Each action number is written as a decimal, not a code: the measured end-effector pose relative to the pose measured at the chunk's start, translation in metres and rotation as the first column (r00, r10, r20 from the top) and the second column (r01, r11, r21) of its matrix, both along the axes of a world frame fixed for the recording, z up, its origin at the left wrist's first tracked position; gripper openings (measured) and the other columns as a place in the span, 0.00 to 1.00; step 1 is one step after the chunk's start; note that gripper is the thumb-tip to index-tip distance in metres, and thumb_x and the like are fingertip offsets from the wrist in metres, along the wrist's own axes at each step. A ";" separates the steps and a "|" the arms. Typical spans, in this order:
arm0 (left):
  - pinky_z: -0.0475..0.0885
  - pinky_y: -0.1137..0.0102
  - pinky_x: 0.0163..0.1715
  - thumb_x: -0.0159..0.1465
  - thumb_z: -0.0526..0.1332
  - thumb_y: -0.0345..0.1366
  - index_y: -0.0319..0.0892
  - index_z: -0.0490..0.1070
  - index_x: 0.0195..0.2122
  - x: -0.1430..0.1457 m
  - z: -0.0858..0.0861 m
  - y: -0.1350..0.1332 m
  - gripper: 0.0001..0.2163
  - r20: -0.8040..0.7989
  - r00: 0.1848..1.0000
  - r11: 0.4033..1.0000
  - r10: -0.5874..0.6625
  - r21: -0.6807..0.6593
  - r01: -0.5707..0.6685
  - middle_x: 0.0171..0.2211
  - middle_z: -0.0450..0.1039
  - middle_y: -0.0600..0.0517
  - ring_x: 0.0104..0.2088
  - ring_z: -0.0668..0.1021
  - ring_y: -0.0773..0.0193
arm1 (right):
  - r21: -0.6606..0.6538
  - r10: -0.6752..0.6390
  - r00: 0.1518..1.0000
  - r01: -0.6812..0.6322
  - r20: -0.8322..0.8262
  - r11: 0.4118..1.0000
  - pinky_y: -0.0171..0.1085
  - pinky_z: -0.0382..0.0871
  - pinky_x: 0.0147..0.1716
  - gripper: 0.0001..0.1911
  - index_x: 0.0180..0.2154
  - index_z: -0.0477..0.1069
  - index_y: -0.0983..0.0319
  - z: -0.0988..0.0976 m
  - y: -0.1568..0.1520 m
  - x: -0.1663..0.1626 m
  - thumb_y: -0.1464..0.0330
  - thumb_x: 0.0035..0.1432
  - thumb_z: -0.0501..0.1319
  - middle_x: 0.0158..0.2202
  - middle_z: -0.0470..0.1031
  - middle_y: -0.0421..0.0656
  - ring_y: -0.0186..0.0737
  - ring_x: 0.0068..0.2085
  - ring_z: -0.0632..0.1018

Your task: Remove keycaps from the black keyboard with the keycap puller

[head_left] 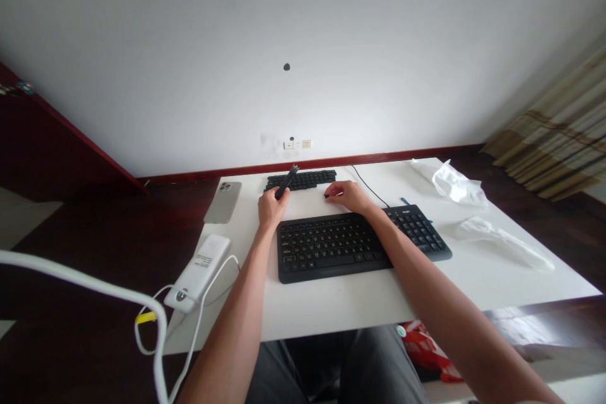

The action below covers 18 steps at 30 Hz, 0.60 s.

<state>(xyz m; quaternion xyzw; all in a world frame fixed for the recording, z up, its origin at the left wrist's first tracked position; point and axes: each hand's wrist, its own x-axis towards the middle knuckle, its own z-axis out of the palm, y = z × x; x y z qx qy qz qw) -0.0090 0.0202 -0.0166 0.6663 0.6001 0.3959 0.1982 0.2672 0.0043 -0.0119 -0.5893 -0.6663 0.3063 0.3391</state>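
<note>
A dark slim tool [286,182] stands tilted in the person's left hand [271,207]. Its lower end is wrapped in the closed fingers, and its upper end points up and away over a flat block of dark keys [307,179] at the far edge of the white table [341,306]. Just to the right, a small dark piece [326,196] lies on the tabletop at the fingertips of the right hand [349,196]. That hand rests palm down with its fingers stretched toward the piece; whether it pinches the piece or only touches it cannot be told. Both hands lie beyond a black keyboard [331,246], between it and the block of keys, and the right forearm crosses over the keyboard's number-pad end. A black cord [368,188] runs from the far table edge toward the keyboard. The only containers in sight are two clear plastic bags, well to the right of the hands. One crumpled bag [457,186] lies near the far corner and a second bag [504,241] lies flatter, nearer the person. Whether either holds anything cannot be told. On the left side of the table a phone [223,202] lies face down, and closer in is a white power bank [201,268] with a white cable [156,322] looping off the edge. A red packet [426,347] shows below the table by the person's knee.
</note>
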 end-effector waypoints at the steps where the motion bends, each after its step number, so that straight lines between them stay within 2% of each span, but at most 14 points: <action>1: 0.62 0.69 0.30 0.68 0.61 0.46 0.44 0.74 0.25 0.000 0.000 0.000 0.17 0.001 1.000 1.000 0.000 0.000 0.000 0.23 0.75 0.51 0.26 0.76 0.60 | 0.008 -0.020 0.999 0.020 0.033 1.000 0.39 0.75 0.42 0.09 0.35 0.83 0.60 0.000 0.000 -0.001 0.66 0.49 0.72 0.32 0.83 0.41 0.43 0.37 0.82; 5: 0.62 0.69 0.29 0.68 0.61 0.46 0.44 0.75 0.25 0.000 -0.001 0.001 0.16 0.003 1.000 1.000 0.001 -0.002 -0.001 0.23 0.76 0.51 0.27 0.76 0.60 | 0.020 -0.073 0.990 0.071 0.120 0.997 0.39 0.74 0.41 0.08 0.36 0.84 0.58 -0.002 -0.001 -0.002 0.67 0.51 0.70 0.31 0.82 0.41 0.43 0.35 0.81; 8: 0.62 0.69 0.29 0.68 0.61 0.46 0.44 0.75 0.26 0.000 0.000 0.001 0.16 0.004 1.000 1.000 0.001 -0.005 -0.001 0.23 0.76 0.51 0.27 0.76 0.60 | 0.002 -0.075 0.995 0.075 0.068 0.997 0.39 0.75 0.42 0.10 0.37 0.85 0.59 -0.001 -0.001 -0.001 0.64 0.51 0.72 0.32 0.83 0.42 0.44 0.37 0.82; 12: 0.61 0.69 0.30 0.68 0.61 0.46 0.44 0.75 0.26 0.000 0.001 0.000 0.16 0.008 1.000 1.000 -0.004 -0.008 0.004 0.24 0.76 0.51 0.27 0.75 0.60 | -0.068 0.045 0.969 -0.064 -0.241 0.996 0.43 0.75 0.48 0.17 0.38 0.83 0.61 0.002 -0.001 -0.001 0.58 0.48 0.75 0.36 0.84 0.45 0.45 0.41 0.83; 15: 0.61 0.69 0.30 0.67 0.61 0.46 0.44 0.75 0.26 0.000 0.001 0.001 0.16 0.014 1.000 1.000 -0.006 -0.011 0.006 0.24 0.76 0.51 0.27 0.75 0.60 | -0.106 0.107 0.869 -0.179 -0.484 0.978 0.43 0.75 0.48 0.24 0.39 0.81 0.62 0.008 -0.004 -0.004 0.55 0.44 0.78 0.38 0.84 0.46 0.43 0.41 0.82; 18: 0.62 0.69 0.30 0.67 0.61 0.46 0.44 0.75 0.27 0.000 0.000 0.001 0.15 0.019 1.000 1.000 -0.005 -0.011 0.006 0.24 0.76 0.51 0.27 0.75 0.60 | -0.118 0.120 0.787 -0.238 -0.605 0.964 0.40 0.74 0.45 0.25 0.38 0.79 0.61 0.016 -0.008 -0.008 0.55 0.40 0.81 0.37 0.82 0.43 0.39 0.39 0.81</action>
